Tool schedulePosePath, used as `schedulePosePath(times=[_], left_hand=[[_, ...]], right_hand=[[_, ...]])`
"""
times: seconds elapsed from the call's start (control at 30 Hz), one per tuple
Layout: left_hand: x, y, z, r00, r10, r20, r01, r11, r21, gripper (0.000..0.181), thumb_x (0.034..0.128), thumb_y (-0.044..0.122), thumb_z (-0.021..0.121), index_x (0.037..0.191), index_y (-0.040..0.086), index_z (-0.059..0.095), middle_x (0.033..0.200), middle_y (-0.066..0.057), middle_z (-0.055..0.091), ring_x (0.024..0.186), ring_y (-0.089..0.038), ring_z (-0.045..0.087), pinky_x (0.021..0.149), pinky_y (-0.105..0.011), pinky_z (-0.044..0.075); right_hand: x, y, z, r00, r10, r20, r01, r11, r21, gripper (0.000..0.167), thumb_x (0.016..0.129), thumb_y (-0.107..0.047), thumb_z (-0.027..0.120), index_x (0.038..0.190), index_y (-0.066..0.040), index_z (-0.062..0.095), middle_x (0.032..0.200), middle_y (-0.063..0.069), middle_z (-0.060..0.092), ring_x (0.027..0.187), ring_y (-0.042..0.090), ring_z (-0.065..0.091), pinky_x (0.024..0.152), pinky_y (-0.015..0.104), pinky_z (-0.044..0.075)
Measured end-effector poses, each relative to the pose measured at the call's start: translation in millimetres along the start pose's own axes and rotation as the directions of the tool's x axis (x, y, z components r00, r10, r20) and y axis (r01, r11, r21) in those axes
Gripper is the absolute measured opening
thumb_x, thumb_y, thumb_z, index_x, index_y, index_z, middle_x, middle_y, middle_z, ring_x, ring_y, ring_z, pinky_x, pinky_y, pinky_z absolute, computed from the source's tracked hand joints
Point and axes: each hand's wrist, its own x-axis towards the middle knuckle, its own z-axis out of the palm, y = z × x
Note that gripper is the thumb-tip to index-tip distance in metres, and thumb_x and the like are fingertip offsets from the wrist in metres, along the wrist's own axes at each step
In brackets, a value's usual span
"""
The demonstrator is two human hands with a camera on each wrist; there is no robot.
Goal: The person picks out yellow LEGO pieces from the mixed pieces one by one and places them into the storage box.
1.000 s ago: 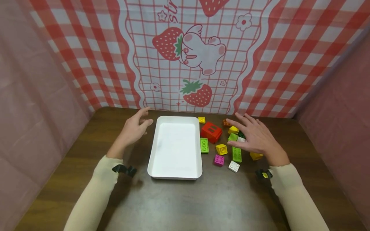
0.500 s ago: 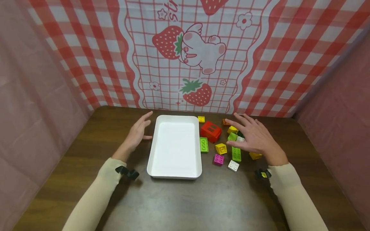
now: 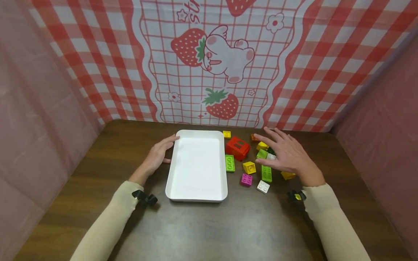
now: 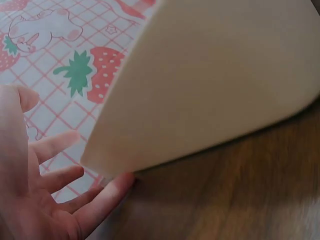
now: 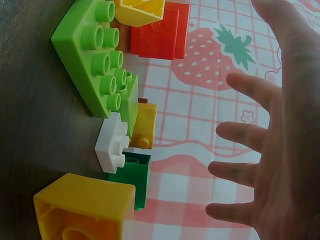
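A white tray [image 3: 197,170] lies in the middle of the table. At its left side is my left hand [image 3: 156,156], fingers extended; the index fingertip meets the upper left rim. In the left wrist view, a fingertip touches the base of the tray's outer wall [image 4: 200,80]. My right hand [image 3: 287,150] hovers with spread fingers above toy building bricks, holding nothing. Below and around it are a long green brick [image 5: 92,55], a small white brick [image 5: 112,142], a dark green brick [image 5: 132,175] and a yellow brick [image 5: 87,205]. The hand partly hides the pile in the head view.
Between the tray and the right hand lie a red brick [image 3: 237,148], a flat green brick [image 3: 230,163], a yellow brick [image 3: 249,167], a magenta brick [image 3: 246,179] and a white brick [image 3: 263,186]. A patterned curtain [image 3: 222,72] hangs behind the table.
My left hand has moved right and slightly down, reaching the tray's left rim. The right hand stays above the bricks. Tray and bricks appear unmoved.
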Motion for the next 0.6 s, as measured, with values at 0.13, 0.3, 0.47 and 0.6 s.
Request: schedulePosePath(times=[0.13, 0.3, 0.47, 0.6], left_hand=[[1.9, -5.1, -0.6, 1.000, 0.005, -0.006, -0.005, 1.000, -0.001, 0.050, 0.1224, 0.026, 0.039, 0.166, 0.007, 0.056, 0.186, -0.013, 0.037, 0.169, -0.040, 0.040, 0.086, -0.028, 0.069], [4.6, -9.8, -0.9, 1.000, 0.013, -0.023, -0.013, 1.000, 0.013, 0.048, 0.1217, 0.025, 0.042, 0.162, 0.006, 0.061, 0.182, -0.013, 0.043, 0.165, -0.039, 0.045, 0.084, -0.021, 0.066], [5.0, -13.4, -1.7, 0.999, 0.029, -0.020, -0.028, 0.999, 0.020, 0.047, 0.1196, 0.019, 0.046, 0.161, 0.003, 0.060, 0.182, -0.016, 0.042, 0.157, -0.043, 0.054, 0.083, -0.020, 0.066], [4.6, -15.7, -2.4, 0.999, 0.036, -0.003, -0.036, 0.999, 0.015, 0.048, 0.1172, 0.015, 0.053, 0.163, 0.002, 0.058, 0.183, -0.019, 0.040, 0.153, -0.046, 0.058, 0.091, -0.033, 0.072]], right_hand=[[-0.2, 0.2, -0.2, 1.000, -0.001, 0.004, 0.001, 1.000, -0.006, 0.093, 0.097, -0.069, 0.068, 0.177, -0.031, 0.038, 0.187, 0.021, 0.028, 0.169, 0.055, 0.029, 0.131, 0.082, 0.033], [0.4, 0.9, -0.3, 1.000, -0.001, 0.009, 0.001, 1.000, -0.003, 0.093, 0.098, -0.070, 0.068, 0.177, -0.031, 0.037, 0.188, 0.021, 0.027, 0.169, 0.055, 0.029, 0.132, 0.082, 0.033], [0.9, 0.8, 0.8, 1.000, -0.005, 0.011, 0.005, 1.000, -0.001, 0.093, 0.098, -0.071, 0.067, 0.177, -0.031, 0.037, 0.187, 0.022, 0.027, 0.169, 0.055, 0.029, 0.131, 0.082, 0.034], [1.4, 0.3, 1.5, 1.000, -0.003, 0.010, 0.003, 1.000, 0.000, 0.093, 0.098, -0.070, 0.068, 0.177, -0.031, 0.037, 0.187, 0.022, 0.027, 0.169, 0.055, 0.029, 0.131, 0.082, 0.035]])
